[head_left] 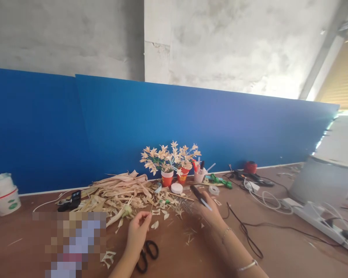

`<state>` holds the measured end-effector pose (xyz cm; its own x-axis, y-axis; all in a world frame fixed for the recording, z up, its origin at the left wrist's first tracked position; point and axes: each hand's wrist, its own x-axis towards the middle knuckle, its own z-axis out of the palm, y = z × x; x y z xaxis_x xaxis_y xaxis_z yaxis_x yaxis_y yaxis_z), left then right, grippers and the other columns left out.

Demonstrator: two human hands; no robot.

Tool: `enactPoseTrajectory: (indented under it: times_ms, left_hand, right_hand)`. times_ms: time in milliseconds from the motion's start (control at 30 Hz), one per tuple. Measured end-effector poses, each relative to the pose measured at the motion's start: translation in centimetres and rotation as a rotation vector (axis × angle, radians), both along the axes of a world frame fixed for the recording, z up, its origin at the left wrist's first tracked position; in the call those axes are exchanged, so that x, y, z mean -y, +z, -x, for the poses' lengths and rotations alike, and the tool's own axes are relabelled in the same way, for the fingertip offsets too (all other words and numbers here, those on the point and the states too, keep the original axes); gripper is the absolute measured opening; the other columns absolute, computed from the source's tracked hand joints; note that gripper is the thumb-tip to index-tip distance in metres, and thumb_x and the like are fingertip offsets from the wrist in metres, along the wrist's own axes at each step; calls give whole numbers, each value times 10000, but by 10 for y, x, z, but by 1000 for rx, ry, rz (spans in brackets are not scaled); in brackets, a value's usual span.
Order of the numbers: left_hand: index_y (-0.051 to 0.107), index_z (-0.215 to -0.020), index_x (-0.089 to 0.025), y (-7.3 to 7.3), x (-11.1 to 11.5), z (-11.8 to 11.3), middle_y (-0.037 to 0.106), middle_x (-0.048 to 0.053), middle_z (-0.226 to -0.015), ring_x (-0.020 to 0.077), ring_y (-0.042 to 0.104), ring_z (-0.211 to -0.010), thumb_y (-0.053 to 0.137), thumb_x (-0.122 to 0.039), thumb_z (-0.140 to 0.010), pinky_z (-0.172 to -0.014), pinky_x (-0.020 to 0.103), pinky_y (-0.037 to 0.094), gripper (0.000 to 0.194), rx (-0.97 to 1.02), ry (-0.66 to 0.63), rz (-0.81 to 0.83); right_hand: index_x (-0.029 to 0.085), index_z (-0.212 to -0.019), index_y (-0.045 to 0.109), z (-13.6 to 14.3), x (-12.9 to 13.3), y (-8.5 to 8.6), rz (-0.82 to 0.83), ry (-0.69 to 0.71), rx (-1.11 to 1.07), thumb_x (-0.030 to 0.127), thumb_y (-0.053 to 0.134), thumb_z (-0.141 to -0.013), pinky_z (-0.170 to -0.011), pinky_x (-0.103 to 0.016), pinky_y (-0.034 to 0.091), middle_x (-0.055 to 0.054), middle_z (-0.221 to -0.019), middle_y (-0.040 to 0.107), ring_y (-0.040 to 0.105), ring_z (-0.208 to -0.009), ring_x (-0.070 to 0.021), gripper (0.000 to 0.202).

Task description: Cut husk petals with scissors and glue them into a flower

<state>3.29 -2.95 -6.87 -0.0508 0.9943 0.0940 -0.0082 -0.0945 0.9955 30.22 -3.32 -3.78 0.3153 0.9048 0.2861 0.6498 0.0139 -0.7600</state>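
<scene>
My left hand (139, 227) is closed in a pinch above the brown table, near the scattered husk pieces; what lies between its fingertips is too small to make out. Black-handled scissors (146, 256) lie beside that wrist, partly hidden under it. Further right, my right hand (208, 210) is blurred and closed around a dark, long tool with a pale end (197, 194). Ahead of both hands, pale husk flowers (174, 154) stand in red paper cups (167, 179). Dried corn husks (121, 189) are heaped to the left, with cut scraps (155, 224) between the hands.
A round white lid (176, 188), a tape roll (214, 190) and a pen cup (199, 176) stand near the flowers. Cables and a power strip (321, 224) spread on the right beside a grey bucket (324, 179). White bowls (4, 197) stand far left. A blue panel (191, 119) borders the table.
</scene>
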Motion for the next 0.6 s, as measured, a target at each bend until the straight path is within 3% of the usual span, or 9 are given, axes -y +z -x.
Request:
enactPoseTrajectory:
  times_ms: [167, 233, 300, 467, 600]
  left_hand:
    - [617, -677, -161, 0, -2, 0, 541, -7, -540, 149, 491, -516, 623, -567, -618, -485, 231, 366, 410, -25, 84, -41]
    - [622, -675, -165, -2, -4, 1, 575, 11, -577, 168, 521, -559, 614, -540, -640, -527, 248, 396, 377, -47, 105, -85]
    - [626, -677, -170, -4, -6, 2, 594, 21, -608, 179, 534, -590, 601, -506, -667, -568, 263, 413, 338, -86, 132, -137]
    - [620, -650, -182, -11, -10, 3, 590, 24, -614, 185, 521, -587, 564, -432, -716, -591, 277, 407, 264, -184, 175, -181]
    - [617, -642, -186, -12, -9, 1, 588, 27, -632, 188, 519, -606, 579, -411, -708, -597, 273, 409, 238, -179, 179, -151]
  right_hand:
    - [184, -829, 574, 58, -1, 10, -175, 375, -145, 238, 519, -710, -623, -261, 383, -5, -741, 574, 496, -667, -162, 142]
    - [189, -720, 531, 80, -1, 6, -183, 442, -118, 225, 531, -703, -578, -246, 362, 11, -660, 522, 458, -611, -146, 39]
    - [196, -662, 481, 95, -1, -3, -186, 486, -78, 224, 541, -713, -550, -238, 344, 18, -624, 485, 434, -586, -139, 84]
    - [206, -656, 448, 102, 1, -27, -239, 588, 41, 166, 537, -687, -528, -224, 333, 15, -650, 471, 445, -589, -136, 103]
    - [213, -644, 430, 98, 4, -32, -254, 634, 99, 142, 540, -629, -530, -223, 344, 9, -676, 483, 471, -606, -146, 131]
